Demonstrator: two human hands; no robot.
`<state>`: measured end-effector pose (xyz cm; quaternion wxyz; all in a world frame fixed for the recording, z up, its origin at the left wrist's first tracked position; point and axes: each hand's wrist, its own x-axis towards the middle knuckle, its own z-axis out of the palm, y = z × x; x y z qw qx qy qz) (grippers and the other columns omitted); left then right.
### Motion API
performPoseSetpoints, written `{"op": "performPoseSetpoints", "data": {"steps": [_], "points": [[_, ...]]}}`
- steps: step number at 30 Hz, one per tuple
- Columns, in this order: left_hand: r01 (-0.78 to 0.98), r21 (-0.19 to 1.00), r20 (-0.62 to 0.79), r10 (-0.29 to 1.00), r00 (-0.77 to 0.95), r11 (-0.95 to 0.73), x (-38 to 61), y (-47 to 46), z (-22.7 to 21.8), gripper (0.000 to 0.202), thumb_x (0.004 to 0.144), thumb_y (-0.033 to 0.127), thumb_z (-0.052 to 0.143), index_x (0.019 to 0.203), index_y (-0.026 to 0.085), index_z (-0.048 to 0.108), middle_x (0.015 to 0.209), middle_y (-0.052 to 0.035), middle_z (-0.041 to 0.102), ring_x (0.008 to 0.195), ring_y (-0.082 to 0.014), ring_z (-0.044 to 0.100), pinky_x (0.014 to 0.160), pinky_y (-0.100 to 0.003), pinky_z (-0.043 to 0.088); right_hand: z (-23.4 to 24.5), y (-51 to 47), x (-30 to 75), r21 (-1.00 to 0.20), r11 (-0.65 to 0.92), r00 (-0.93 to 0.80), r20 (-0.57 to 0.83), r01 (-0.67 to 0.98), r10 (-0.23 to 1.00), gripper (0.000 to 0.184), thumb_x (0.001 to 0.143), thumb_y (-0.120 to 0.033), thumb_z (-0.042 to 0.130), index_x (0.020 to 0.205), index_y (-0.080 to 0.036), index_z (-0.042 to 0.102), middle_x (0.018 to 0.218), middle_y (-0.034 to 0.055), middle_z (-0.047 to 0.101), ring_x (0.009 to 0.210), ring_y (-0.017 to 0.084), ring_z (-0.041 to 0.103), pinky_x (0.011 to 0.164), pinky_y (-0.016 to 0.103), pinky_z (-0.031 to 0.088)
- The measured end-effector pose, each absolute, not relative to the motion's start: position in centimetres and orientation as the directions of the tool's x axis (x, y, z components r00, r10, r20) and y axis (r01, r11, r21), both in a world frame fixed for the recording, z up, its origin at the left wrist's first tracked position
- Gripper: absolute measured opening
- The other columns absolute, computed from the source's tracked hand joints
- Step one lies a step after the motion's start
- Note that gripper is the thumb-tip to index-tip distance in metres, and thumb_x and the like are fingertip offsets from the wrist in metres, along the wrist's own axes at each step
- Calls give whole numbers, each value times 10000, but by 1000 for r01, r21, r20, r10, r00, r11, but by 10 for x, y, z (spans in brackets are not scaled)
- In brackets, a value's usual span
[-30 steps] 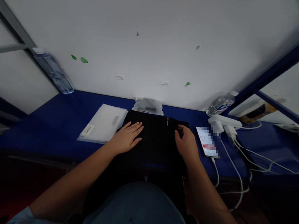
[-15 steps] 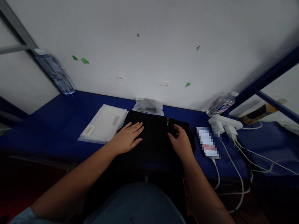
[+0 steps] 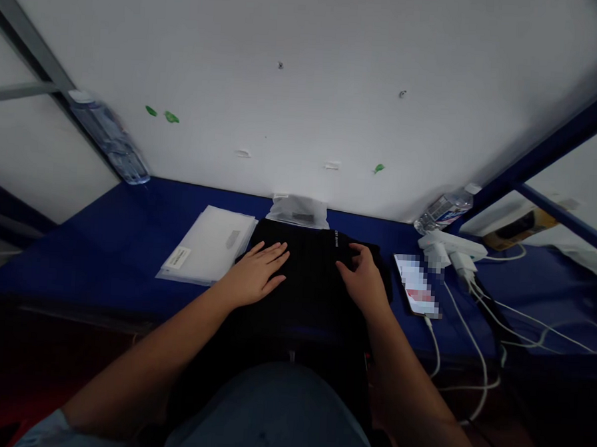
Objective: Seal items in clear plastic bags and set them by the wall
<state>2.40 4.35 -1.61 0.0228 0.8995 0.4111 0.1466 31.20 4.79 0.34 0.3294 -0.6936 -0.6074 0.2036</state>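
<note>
Lying flat, black cloth (image 3: 306, 277) with small white lettering (image 3: 336, 239) — left fingers (image 3: 271, 256) spread on it, right fingers (image 3: 365, 255) bent, parted.

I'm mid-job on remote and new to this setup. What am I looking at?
There is no machine here: this is bare-handed work, seen through a head-worn camera that looks forward and down. On the blue tabletop lies a black cloth item with small white lettering. The left hand rests flat on it; the right hand curls over its other side, though whether it grips the fabric is unclear. Left of the cloth lie flat, translucent plastic packets; right, a rectangular smartphone with a lit screen.
</note>
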Motion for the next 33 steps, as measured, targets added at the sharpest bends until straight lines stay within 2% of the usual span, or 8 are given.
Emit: {"op": "performPoseSetpoints", "data": {"steps": [5, 10, 15, 21, 26, 29, 33], "points": [[723, 164, 253, 738, 626, -670, 24, 42, -10, 547, 1077, 446, 322, 1547, 178, 404, 1622, -123, 403, 1515, -253, 359, 1262, -499, 232, -3, 43, 332, -717, -27, 194, 152, 697, 969, 539, 820, -424, 616, 1305, -196, 555, 985, 75, 668, 809, 240, 652, 745, 376, 501], [730, 173, 254, 746, 616, -661, 23, 42, -10, 543, 1075, 431, 331, 1541, 164, 404, 1621, -132, 402, 1517, -261, 355, 1257, -511, 252, -2, 38, 366, -653, -88, 259, 170, 752, 951, 531, 813, -436, 598, 1282, -191, 552, 947, 66, 642, 756, 234, 618, 717, 377, 485], [758, 205, 253, 782, 570, -619, 22, 44, -11, 566, 1054, 438, 375, 1530, 134, 412, 1619, -159, 397, 1505, -274, 377, 1227, -485, 331, -1, 38, 379, -622, -146, 304, 155, 769, 940, 538, 808, -439, 586, 1282, -189, 545, 956, 69, 635, 754, 230, 605, 728, 383, 478], [787, 199, 231, 808, 542, -585, 22, 44, -10, 531, 1028, 391, 401, 1474, 114, 480, 1541, -187, 500, 1415, -281, 509, 1149, -482, 440, -1, 37, 376, -668, -131, 306, 151, 733, 940, 573, 795, -427, 600, 1307, -180, 529, 950, 73, 642, 778, 242, 617, 754, 412, 503], [820, 191, 253, 835, 490, -539, 25, 42, -8, 502, 1002, 268, 382, 1449, 84, 515, 1488, -175, 564, 1351, -274, 573, 1122, -466, 478, 8, 35, 372, -778, -91, 289, 120, 622, 950, 696, 721, -365, 639, 1368, -176, 464, 994, 70, 633, 769, 228, 625, 742, 403, 533], [869, 174, 305, 864, 401, -464, 25, 41, -7, 494, 955, 193, 405, 1405, 73, 569, 1430, -175, 615, 1300, -289, 613, 1114, -484, 490, 22, 34, 358, -794, -17, 282, 196, 608, 939, 659, 742, -332, 635, 1363, -186, 470, 1022, 80, 635, 826, 237, 637, 789, 419, 544], [907, 160, 337, 885, 320, -389, 24, 44, -10, 419, 922, 168, 440, 1248, 104, 695, 1346, -168, 675, 1231, -318, 656, 1075, -519, 521, 44, 33, 317, -687, 151, 226, 426, 711, 876, 549, 824, -276, 610, 1354, -185, 501, 1139, 124, 624, 1021, 268, 623, 960, 474, 513]]}}
